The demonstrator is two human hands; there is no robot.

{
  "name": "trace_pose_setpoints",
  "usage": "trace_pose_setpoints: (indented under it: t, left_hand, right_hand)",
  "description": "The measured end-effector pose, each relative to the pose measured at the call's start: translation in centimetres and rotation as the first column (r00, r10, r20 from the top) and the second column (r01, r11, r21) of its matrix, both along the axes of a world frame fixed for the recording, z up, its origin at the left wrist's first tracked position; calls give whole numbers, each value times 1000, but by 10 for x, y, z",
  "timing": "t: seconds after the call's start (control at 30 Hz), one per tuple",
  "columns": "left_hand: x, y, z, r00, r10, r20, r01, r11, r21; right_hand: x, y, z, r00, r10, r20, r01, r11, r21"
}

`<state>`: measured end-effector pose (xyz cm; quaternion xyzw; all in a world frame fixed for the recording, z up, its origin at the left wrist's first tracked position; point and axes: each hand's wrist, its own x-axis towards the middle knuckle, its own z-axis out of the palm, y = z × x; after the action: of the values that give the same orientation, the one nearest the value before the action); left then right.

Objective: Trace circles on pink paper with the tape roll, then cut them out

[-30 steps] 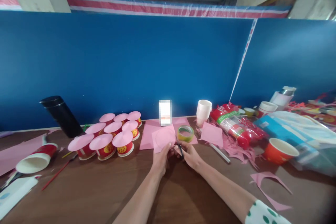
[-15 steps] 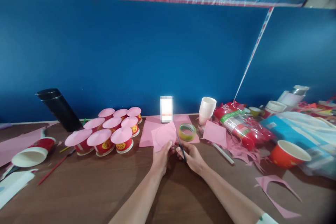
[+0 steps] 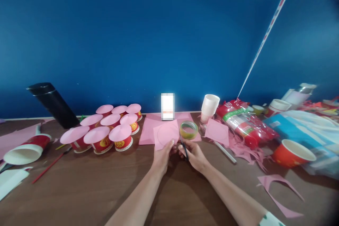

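Note:
My left hand (image 3: 164, 153) grips the lower corner of a pink paper square (image 3: 166, 134), thumb on top, with a drawn circle on it. In my right hand (image 3: 194, 155) is a pair of scissors (image 3: 184, 147), blades pointing away from me at the paper's right side. I cannot tell whether the blades touch the paper. Behind the hands lie larger pink sheets (image 3: 148, 132) and a roll of tape (image 3: 188, 130). Another pink square with a circle (image 3: 217, 132) rests to the right.
Several red cups with pink paper tops (image 3: 120, 133) stand left, near a black bottle (image 3: 53, 104). On the right are stacked white cups (image 3: 210, 107), a red plastic package (image 3: 243, 123), an orange cup (image 3: 293, 153) and pink scraps (image 3: 280, 197). A tipped cup (image 3: 28, 150) lies far left.
The camera view has tilted down slightly. The paper square has turned a little in my left hand's hold; both hands keep nearly the same place and grip.

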<state>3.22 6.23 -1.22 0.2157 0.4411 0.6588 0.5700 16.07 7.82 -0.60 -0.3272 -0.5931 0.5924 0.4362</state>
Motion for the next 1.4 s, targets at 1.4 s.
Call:
trace_pose_setpoints:
  t: [1.4]
  left_hand:
    - [0, -1, 2, 1000, 9, -3, -9, 1000, 7]
  right_hand:
    - [1, 0, -2, 1000, 0, 31, 0, 1000, -2]
